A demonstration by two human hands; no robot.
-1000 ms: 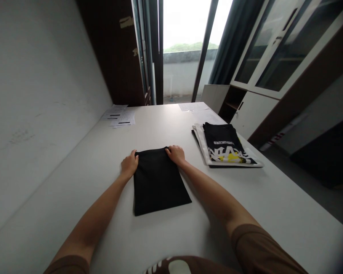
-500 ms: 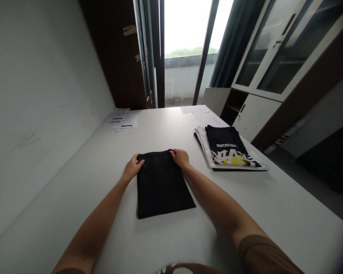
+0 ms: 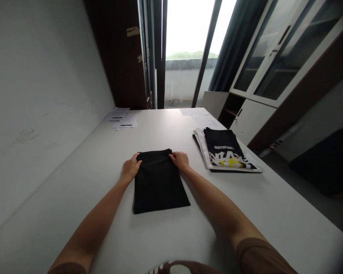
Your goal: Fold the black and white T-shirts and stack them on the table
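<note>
A piece of black cloth (image 3: 159,184), folded into a rough rectangle, lies flat on the white table (image 3: 108,228). At its far left corner my left hand (image 3: 130,167) grips the edge, thumb on top and fingers at the side. My right hand (image 3: 180,160) pinches the far right corner the same way. The cloth's far edge shows a slight fold between the hands. What kind of garment it is, I cannot tell.
Right of the cloth sits a stack of folded shirts (image 3: 225,146), the top one black with white and yellow print. Papers (image 3: 121,118) lie by the wall at the far left, with more sheets (image 3: 197,112) at the far edge. A cabinet (image 3: 254,118) stands beyond the right side.
The cloth's near edge has shifted slightly left and away from me. Both hands keep their hold on the far corners. The view has turned a little.
</note>
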